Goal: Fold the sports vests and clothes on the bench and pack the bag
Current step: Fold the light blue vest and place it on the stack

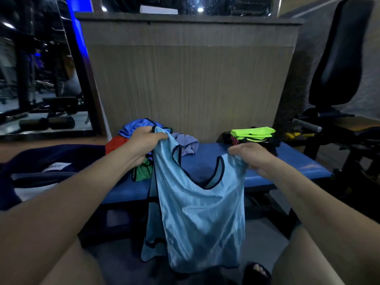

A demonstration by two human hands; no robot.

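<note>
A light blue sports vest (pixel 202 219) with black trim hangs in front of the blue bench (pixel 292 161), reaching down past the seat toward the floor. My left hand (pixel 145 144) grips its left shoulder strap. My right hand (pixel 249 158) grips the right shoulder strap. On the bench's left end lies a loose pile of clothes (pixel 141 128) in blue, red, green and lilac. A folded stack of vests (pixel 251 134), neon green on top, sits at the bench's far right. A dark navy bag (pixel 51 161) lies open at the left.
A tall ribbed panel (pixel 189 83) stands right behind the bench. A black exercise machine seat (pixel 339 64) rises at the right. A mirror (pixel 37 68) at the left shows gym gear. My sandalled foot (pixel 258 272) is on the grey floor below.
</note>
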